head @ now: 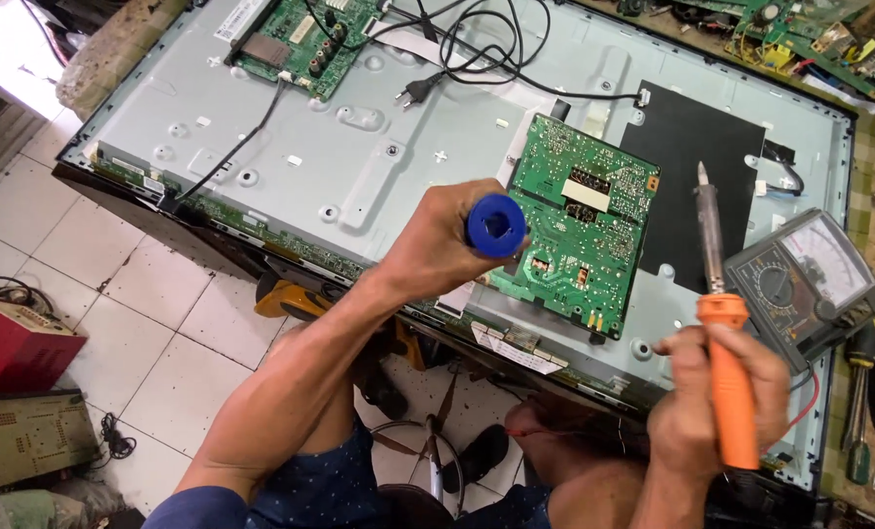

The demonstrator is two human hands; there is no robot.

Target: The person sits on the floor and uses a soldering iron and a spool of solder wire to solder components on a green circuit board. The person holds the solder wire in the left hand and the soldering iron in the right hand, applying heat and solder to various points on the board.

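Your left hand (437, 250) grips one blue spool (496, 224), your right hand (717, 392) one soldering iron (722, 343) (orange handle), above two green circuit boards (580, 225).

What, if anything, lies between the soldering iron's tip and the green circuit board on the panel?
Nothing visible. The right hand holds the orange-handled soldering iron tip-up, right of the green circuit board; only bare black sheet lies between. The left hand holds a blue spool at the board's left edge.

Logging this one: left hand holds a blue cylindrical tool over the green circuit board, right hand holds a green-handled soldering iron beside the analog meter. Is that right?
Not quite. The head view shows the soldering iron in the right hand has an orange handle, not green. The rest stands: the left hand holds the blue cylindrical tool over the green circuit board, with the analog meter alongside.
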